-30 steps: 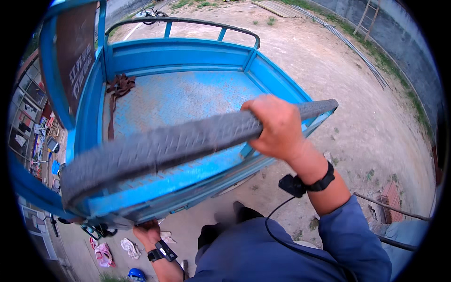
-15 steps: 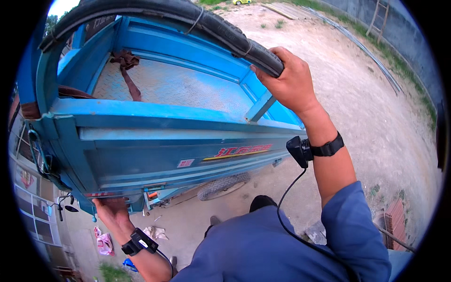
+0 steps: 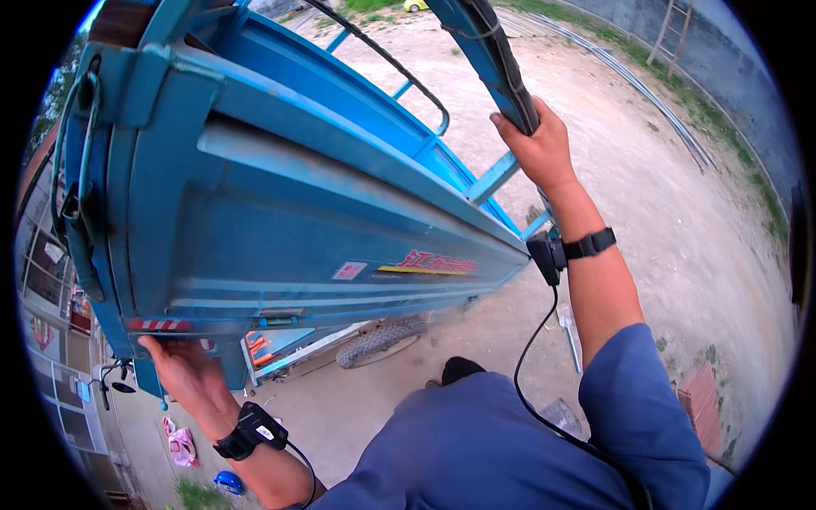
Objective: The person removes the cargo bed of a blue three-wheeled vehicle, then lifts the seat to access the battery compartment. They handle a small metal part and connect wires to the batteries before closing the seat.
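Note:
A blue metal cargo box (image 3: pixel 340 212) of a small vehicle fills the left and middle, tilted, with its side panel facing me. My right hand (image 3: pixel 535 144) grips a rail wrapped in black tire rubber (image 3: pixel 484 42) at the upper middle. My left hand (image 3: pixel 183 357) is palm up under the lower corner of the box, below a red-and-white striped strip (image 3: pixel 157 325), with its fingers against the edge. Beneath the box a knobbly tire (image 3: pixel 374 344) shows. A black band with a cabled device is on each of my wrists.
Pale dirt ground (image 3: pixel 663 238) lies right, with metal pipes (image 3: pixel 629 81), a wooden ladder (image 3: pixel 667 34) against a grey wall (image 3: pixel 739 93), and red bricks (image 3: pixel 697 399). Pink cloth (image 3: pixel 181 442) and a blue helmet (image 3: pixel 229 481) lie lower left, near a windowed building (image 3: pixel 59 374).
The box has tilted up, so the side panel now covers most of its floor. The rail has swung from crosswise to steep. Both hands have risen with the box, the left also moving leftward.

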### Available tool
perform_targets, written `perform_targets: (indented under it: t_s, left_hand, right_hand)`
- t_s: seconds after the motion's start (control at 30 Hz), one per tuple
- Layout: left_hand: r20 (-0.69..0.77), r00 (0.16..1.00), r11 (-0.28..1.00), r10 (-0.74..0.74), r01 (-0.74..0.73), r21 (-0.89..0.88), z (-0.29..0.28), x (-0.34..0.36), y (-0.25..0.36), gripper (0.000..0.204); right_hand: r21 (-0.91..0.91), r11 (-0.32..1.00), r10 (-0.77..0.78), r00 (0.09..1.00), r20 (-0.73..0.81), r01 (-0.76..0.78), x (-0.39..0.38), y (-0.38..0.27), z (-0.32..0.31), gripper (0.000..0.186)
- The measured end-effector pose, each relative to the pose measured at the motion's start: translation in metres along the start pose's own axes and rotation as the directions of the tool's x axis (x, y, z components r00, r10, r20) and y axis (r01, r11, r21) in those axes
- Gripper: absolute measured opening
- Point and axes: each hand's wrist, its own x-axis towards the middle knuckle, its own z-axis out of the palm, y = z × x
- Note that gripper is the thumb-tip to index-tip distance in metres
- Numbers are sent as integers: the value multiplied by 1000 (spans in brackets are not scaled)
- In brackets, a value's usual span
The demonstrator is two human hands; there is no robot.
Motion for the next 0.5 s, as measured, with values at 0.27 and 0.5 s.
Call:
perform_targets:
  t_s: [0.27,0.5]
  left_hand:
    - [84,989,990,120,-126,68,-3,5,6,56]
    - [-90,932,923,351,-327,204,130,-65,21,66]
  right_hand:
    - [13,1000,7,1000,10,-8,0,10,-10,35]
    - [60,995,66,984,166,-77,31,22,-66,39]
